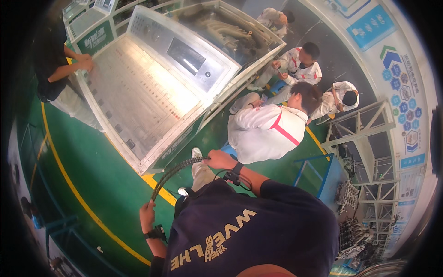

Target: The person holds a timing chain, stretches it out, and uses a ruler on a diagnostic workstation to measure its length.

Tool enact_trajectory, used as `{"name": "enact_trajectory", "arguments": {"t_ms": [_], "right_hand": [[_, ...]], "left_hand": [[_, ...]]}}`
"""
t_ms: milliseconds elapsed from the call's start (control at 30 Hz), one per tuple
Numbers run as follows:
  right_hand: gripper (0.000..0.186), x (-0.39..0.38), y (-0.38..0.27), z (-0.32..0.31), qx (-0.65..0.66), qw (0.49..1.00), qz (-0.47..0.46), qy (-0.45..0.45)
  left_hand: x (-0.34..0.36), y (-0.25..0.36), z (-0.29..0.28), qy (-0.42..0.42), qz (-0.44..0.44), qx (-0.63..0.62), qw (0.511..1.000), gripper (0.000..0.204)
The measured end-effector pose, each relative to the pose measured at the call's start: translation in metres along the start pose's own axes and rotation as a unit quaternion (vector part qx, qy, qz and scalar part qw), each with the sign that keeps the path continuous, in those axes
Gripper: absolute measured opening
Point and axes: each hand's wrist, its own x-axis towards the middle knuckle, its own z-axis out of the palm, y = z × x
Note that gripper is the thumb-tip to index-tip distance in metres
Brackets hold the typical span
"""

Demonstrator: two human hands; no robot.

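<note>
Toothed belt [173, 171] between both hands

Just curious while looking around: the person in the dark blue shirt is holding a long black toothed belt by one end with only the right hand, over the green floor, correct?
Not quite. The head view shows both hands on the long black toothed belt: the right hand grips one end and the left hand grips the other. The rest holds: dark blue shirt, green floor below.

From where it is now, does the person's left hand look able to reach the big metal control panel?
Probably not without stepping closer. The left hand grips one end of the black ribbed hose, and a stretch of green floor with a yellow line lies between it and the control panel.
</note>
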Motion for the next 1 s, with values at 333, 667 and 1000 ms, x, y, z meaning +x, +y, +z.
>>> {"name": "enact_trajectory", "arguments": {"t_ms": [333,667,1000], "right_hand": [[0.056,0.039,0.007,-0.002,0.175,0.979,0.019,0.105],[0.052,0.097,0.002,-0.08,0.251,0.94,-0.067,0.222],[0.042,0.148,-0.049,-0.193,0.549,0.826,-0.126,-0.041]], "left_hand": [[0.051,0.066,0.007,0.028,0.005,-0.09,0.996,0.048],[0.077,0.17,0.013,0.115,0.04,-0.311,0.943,0.033],[0.055,0.353,0.028,0.104,0.184,-0.354,0.911,0.026]]}}
